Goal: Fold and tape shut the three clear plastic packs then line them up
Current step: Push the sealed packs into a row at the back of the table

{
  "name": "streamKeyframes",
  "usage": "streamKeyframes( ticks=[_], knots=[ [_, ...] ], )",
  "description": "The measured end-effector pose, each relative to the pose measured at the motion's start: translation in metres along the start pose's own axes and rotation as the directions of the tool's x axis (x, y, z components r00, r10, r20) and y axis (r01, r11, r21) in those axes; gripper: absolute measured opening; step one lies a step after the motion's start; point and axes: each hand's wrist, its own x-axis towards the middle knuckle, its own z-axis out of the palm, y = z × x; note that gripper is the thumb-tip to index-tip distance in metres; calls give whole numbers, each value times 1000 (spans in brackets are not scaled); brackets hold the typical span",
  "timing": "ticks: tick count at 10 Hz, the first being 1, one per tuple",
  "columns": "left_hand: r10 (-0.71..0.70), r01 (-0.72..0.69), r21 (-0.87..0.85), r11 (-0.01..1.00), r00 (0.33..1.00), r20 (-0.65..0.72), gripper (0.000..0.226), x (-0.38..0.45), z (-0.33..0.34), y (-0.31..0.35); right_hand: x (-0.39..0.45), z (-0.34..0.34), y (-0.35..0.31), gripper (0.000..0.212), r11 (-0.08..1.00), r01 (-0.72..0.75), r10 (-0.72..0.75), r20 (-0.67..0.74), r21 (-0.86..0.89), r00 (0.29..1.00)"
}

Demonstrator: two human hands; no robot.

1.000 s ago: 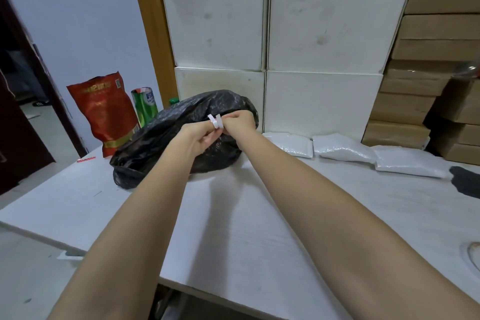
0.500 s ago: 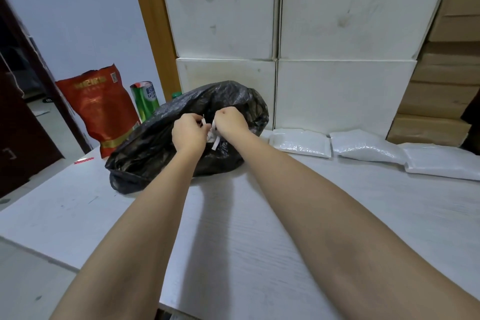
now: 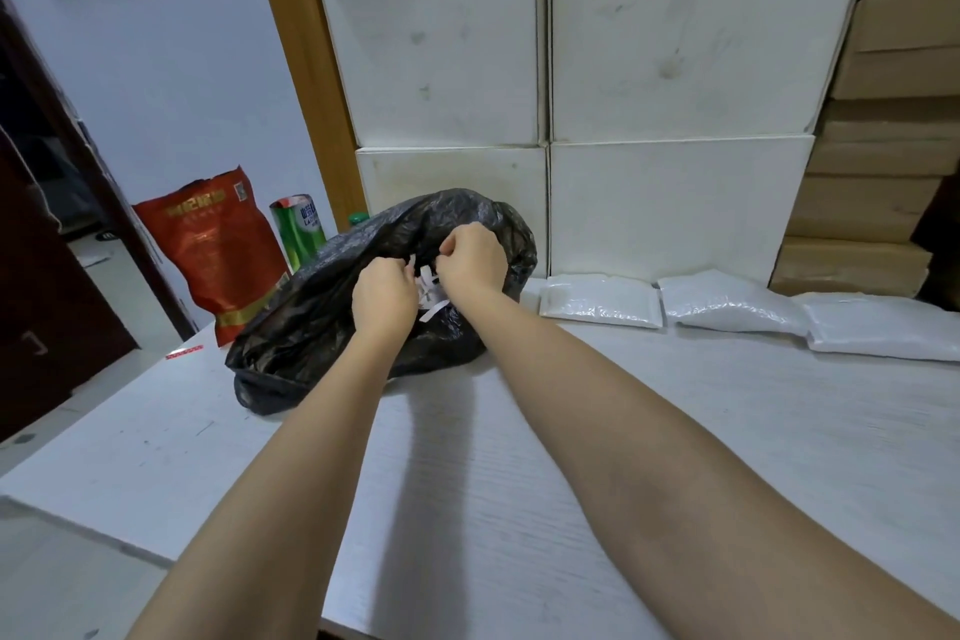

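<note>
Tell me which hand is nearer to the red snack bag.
Left. The left hand is over the black bag, beside the red snack bag; the right hand is farther away.

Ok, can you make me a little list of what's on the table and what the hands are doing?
left hand: fingers curled, pinching white strips
right hand: fingers curled on the same strips
where the hands are: over the black plastic bag
packs: three clear plastic packs in a row by the white boxes, nobody touching them
table: white
also there: red pouch, green can
</note>
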Motion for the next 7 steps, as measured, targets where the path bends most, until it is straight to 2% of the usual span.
streamKeyframes(
  ticks=[1, 2, 3, 4, 5, 7],
  knots=[
    [45, -44, 20, 999, 999, -30, 34, -5, -1, 0, -2, -1, 1, 18, 1000, -4, 4, 7, -4, 1000],
    [103, -91, 96, 991, 987, -124, 23, -16, -5, 7, -6, -10, 4, 17, 999, 28, -29, -40, -23, 999],
    [122, -106, 89, 990, 973, -197, 13, -30, -9, 21, -11, -24, 11, 11, 999, 33, -31, -113, 14, 993],
    [220, -193, 150, 970, 957, -189, 18, -39, -9, 36, -18, -40, 15, 15, 990, 44, -36, -60, 132, 998],
    [229, -217, 88, 972, 961, -157, 29, -52, -9, 55, -29, -57, 16, 20, 960, 35, -40, 15, 278, 999],
    [169, -173, -12, 985, 975, -146, 24, -90, -11, 92, -60, -112, 37, 21, 943, 26, -24, -11, 333, 1000]
  ],
)
